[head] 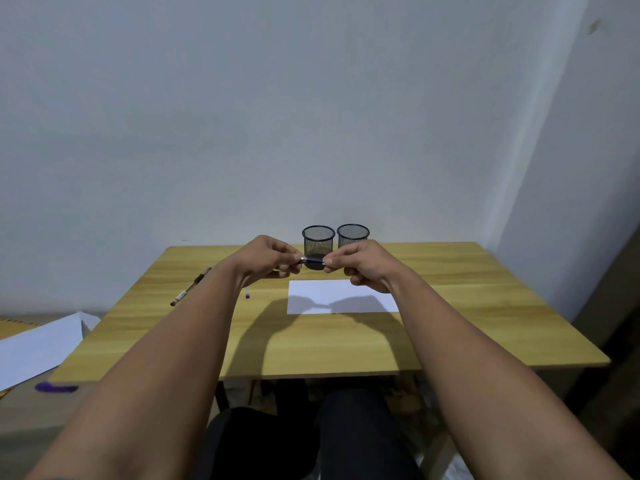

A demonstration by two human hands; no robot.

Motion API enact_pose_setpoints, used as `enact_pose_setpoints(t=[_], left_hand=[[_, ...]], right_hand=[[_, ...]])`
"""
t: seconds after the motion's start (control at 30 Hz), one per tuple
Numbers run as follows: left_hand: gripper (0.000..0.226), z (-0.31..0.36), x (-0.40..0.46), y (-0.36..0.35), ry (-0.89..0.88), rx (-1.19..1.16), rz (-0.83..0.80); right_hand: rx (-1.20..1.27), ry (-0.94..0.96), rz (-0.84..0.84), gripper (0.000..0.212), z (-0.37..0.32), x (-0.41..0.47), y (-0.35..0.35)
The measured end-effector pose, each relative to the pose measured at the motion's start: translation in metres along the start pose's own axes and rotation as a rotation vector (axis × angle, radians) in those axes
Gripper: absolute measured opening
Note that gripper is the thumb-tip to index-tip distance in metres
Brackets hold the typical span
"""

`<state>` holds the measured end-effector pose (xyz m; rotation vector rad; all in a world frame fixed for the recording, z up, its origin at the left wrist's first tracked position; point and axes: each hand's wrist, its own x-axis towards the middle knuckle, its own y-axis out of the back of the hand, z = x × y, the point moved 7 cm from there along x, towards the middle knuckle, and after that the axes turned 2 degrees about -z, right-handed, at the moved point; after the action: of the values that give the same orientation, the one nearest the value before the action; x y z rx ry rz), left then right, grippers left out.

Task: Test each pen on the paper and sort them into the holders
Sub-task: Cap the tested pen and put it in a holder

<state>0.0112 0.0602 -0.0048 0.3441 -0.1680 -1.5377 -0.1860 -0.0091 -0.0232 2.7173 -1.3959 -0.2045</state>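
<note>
Both hands hold one dark pen (314, 260) level above the table, in front of the holders. My left hand (268, 258) pinches its silver left end and my right hand (363, 265) pinches its right end. Two black mesh holders stand side by side at the table's far edge: the left holder (318, 241) and the right holder (353, 234). A white sheet of paper (341, 297) lies flat below my hands. A second pen (191, 287) lies at the table's left side. A small purple-tipped piece (247, 294) rests beside my left forearm.
The wooden table (485, 306) stands against a pale wall. White papers (38, 344) lie on a lower surface at the left, with a purple object (55, 387) near them. My dark-clothed legs (311, 438) are under the table's near edge.
</note>
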Motion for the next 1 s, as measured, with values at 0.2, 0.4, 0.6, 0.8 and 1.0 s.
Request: enact_pose_setpoints(t=[0.2, 0.4, 0.6, 0.8, 1.0], left_hand=[[0.016, 0.007, 0.005, -0.019, 0.019, 0.045, 0.042], [0.026, 0.047, 0.025, -0.062, -0.134, 0.033, 0.168], [0.045, 0.069, 0.075, -0.162, -0.253, 0.301, 0.137], [0.045, 0.066, 0.109, -0.310, -0.383, 0.592, -0.112], [0.052, 0.064, 0.120, -0.425, -0.550, 0.785, -0.280]], right_hand=[[-0.031, 0.030, 0.053, 0.004, 0.006, -0.011, 0.015], [-0.336, 0.059, 0.120, 0.007, 0.009, -0.021, 0.054], [-0.343, 0.115, 0.624, 0.002, 0.025, -0.070, 0.187], [-0.071, 0.019, 1.263, 0.015, 0.109, -0.195, 0.331], [0.025, -0.305, 1.564, 0.014, 0.245, -0.307, 0.386]])
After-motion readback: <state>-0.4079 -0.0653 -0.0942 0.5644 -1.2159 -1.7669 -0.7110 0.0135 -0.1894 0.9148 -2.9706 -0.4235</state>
